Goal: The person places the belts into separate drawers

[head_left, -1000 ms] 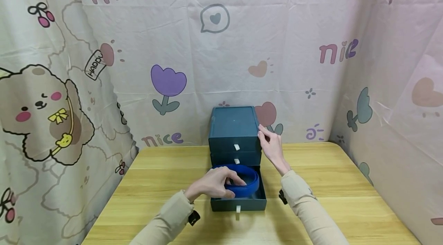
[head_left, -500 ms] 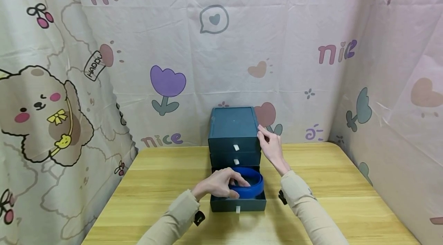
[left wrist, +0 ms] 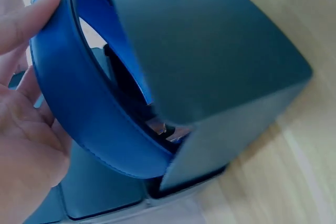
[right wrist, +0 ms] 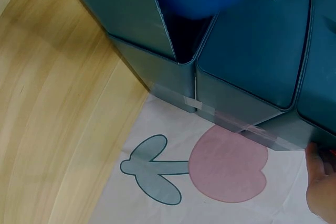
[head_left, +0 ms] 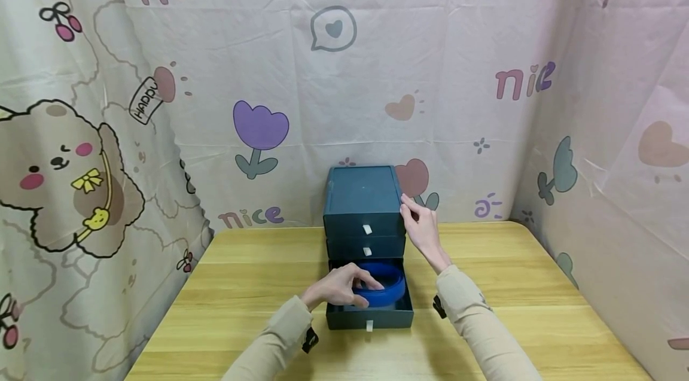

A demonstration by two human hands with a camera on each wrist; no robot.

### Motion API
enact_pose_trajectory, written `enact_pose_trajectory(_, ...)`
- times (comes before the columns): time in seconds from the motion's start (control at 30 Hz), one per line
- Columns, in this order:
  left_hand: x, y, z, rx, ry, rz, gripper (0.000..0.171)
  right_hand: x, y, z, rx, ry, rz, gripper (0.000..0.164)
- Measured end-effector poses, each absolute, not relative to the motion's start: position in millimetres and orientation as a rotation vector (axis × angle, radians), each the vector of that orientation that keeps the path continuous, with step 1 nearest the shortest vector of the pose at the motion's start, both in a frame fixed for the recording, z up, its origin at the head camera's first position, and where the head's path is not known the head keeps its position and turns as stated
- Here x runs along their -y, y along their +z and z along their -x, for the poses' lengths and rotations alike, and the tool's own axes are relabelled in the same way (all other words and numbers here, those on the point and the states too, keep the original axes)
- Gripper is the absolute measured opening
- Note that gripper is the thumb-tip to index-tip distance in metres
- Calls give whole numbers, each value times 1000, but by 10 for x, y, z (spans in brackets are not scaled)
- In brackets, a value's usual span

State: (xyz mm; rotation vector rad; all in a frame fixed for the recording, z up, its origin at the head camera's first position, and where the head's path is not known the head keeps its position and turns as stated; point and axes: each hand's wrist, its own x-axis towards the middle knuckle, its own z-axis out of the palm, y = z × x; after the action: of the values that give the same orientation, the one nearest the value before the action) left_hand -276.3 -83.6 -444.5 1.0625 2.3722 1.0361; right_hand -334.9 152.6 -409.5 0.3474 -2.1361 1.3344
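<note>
A coiled blue belt (head_left: pixel 392 295) is at the pulled-out bottom drawer (head_left: pixel 344 319) of a dark teal drawer box (head_left: pixel 363 189). My left hand (head_left: pixel 339 286) pinches the coil at its left side, thumb outside and fingers reaching into the loop. In the left wrist view the blue belt (left wrist: pixel 84 98) stands tilted behind the drawer's front panel (left wrist: pixel 210 51), its lower part hidden by that panel. My right hand (head_left: pixel 421 225) touches the upper right edge of the box with its fingertips. The right wrist view catches only part of that hand (right wrist: pixel 321 187) at the box's side.
Two upper drawers with white pull tabs (head_left: pixel 368 229) are closed above the pulled-out one. The box stands on a wooden table (head_left: pixel 258 285), close to a printed cloth backdrop (head_left: pixel 334 100). More cloth hangs at both sides.
My left hand and the belt have shifted right, then slightly back left over the bottom drawer. The right hand stays at the box's edge.
</note>
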Motion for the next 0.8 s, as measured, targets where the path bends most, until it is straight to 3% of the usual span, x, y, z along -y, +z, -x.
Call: enact_pose_trajectory(0.8,787,-4768,2991,-2376,1061,-970,35,-1519,-4097,3335,2123,1347,-359,34)
